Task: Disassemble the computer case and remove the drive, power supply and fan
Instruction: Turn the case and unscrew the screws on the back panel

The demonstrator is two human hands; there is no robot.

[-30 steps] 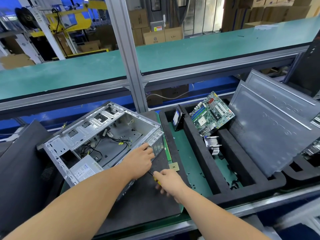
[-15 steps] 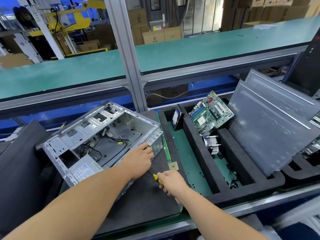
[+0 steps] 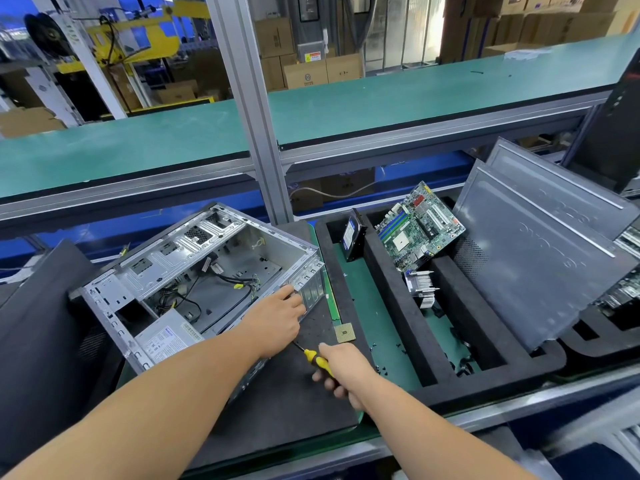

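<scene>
Since the earlier frame the right hand (image 3: 341,370) has drawn the screwdriver (image 3: 313,357) slightly back from the computer case (image 3: 194,282); its grip is curled round the yellow handle. The left hand (image 3: 277,318) rests on the case's near right corner, fingers fairly straight. Inside the case's near left end sits the power supply (image 3: 166,341). Right of the case, a drive (image 3: 351,233) stands in the foam tray (image 3: 412,327).

Bare matt metal computer case (image 3: 194,271), matt black foam mat (image 3: 284,393), glossy yellow plastic screwdriver handle (image 3: 311,356), smooth green bench surface (image 3: 374,327)
</scene>
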